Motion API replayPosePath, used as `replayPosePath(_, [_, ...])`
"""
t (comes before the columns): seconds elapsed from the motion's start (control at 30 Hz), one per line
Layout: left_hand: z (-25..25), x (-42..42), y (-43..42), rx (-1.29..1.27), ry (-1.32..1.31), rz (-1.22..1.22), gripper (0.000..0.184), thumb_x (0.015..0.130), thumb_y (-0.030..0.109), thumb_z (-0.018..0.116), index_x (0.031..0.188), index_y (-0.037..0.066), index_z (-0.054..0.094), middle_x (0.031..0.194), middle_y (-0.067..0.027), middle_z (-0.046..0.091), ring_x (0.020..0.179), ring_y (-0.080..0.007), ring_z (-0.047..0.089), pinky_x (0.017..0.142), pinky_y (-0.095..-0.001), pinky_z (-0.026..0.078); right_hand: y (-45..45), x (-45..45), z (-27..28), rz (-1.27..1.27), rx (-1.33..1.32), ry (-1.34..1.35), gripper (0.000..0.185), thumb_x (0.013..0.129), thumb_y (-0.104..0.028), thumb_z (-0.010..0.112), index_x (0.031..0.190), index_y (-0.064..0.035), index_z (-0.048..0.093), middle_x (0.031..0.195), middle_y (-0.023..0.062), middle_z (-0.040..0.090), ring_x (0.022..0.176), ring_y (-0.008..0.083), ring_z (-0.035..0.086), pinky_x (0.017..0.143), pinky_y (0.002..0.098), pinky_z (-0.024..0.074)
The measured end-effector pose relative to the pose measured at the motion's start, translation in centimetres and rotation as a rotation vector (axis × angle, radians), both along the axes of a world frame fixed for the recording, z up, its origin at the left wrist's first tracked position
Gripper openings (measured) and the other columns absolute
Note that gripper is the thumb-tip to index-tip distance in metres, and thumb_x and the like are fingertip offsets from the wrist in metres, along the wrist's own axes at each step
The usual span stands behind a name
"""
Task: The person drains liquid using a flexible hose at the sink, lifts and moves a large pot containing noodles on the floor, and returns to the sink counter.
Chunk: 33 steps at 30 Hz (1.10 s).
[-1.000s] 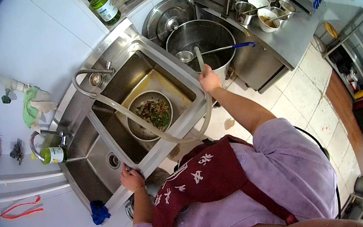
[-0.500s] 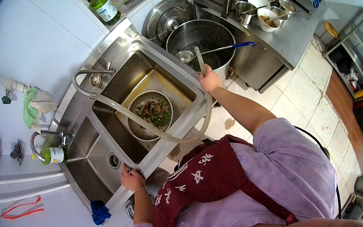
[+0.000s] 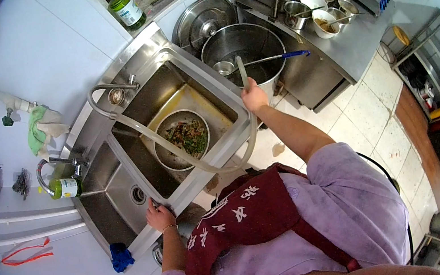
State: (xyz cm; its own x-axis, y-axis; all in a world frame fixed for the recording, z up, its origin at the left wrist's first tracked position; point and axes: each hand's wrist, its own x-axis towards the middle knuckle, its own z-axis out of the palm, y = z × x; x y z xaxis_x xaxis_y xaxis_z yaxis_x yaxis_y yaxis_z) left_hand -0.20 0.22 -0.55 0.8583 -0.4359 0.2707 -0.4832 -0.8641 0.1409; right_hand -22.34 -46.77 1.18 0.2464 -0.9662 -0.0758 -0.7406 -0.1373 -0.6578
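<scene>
My right hand [image 3: 254,97] is closed around a clear hose [image 3: 176,149]. Its free end points down into a deep stock pot [image 3: 275,36], and the other end fits on the curved tap [image 3: 101,88] over the large sink basin. A ladle [image 3: 225,68] with a blue-ended handle lies across the pot, its bowl inside. On the front rim of the steel sink [image 3: 199,183] rests my left hand [image 3: 160,216], fingers partly stretched out and holding nothing. In the large basin sits a round bowl or strainer [image 3: 155,149] with chopped green and reddish food scraps.
A large lid [image 3: 211,17] leans against the wall behind the pot. Bowls and small pots [image 3: 322,20] crowd the steel counter at right. Bottles of green liquid [image 3: 127,11] stand on the ledge and beside the small basin. A blue cloth [image 3: 121,257] hangs at the sink's corner.
</scene>
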Motion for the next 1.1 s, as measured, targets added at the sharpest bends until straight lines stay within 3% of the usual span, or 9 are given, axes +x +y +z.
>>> replayPosePath(1.1, [-0.17,0.11,0.05,-0.019,-0.016,-0.019,0.050,0.079,0.018,0.047,0.128,0.019,0.053,0.089,-0.0133,0.056,0.087,-0.0343,0.053,0.080,-0.0478,0.040,0.02,-0.07,0.05,0.014,-0.014,-0.031,0.055,0.087,-0.028,0.046,0.137,-0.0078,0.034,0.091,0.0220,0.066,0.083,0.0386,0.064,0.076,0.0467,0.0500])
